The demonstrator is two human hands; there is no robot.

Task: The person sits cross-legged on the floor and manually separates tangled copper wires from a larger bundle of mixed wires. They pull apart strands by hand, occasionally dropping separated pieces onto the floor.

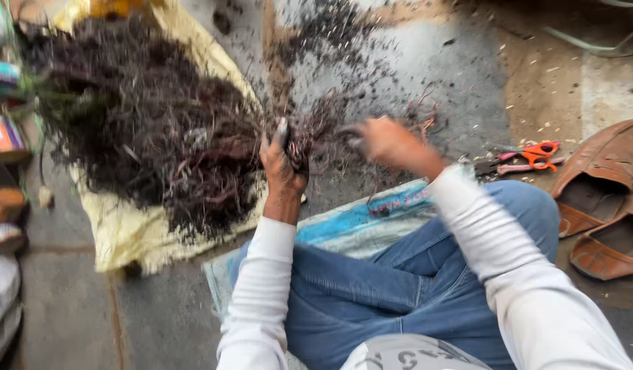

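Observation:
My left hand (282,164) is closed around a bunch of dark reddish-brown stringy roots (309,130), held up in front of me. My right hand (388,140) is blurred with motion just right of that bunch, fingers bent into the strands; what it grips is unclear. A big heap of the same dark tangled roots (145,123) lies on a yellow sack (124,233) to the left. I sit cross-legged in blue jeans and white sleeves on a blue and white woven sack (350,226).
Dark crumbs and root bits (344,41) litter the stone floor ahead. Orange-handled scissors (528,157) lie at the right beside brown leather sandals (604,199). Several coloured tins (5,137) line the left edge.

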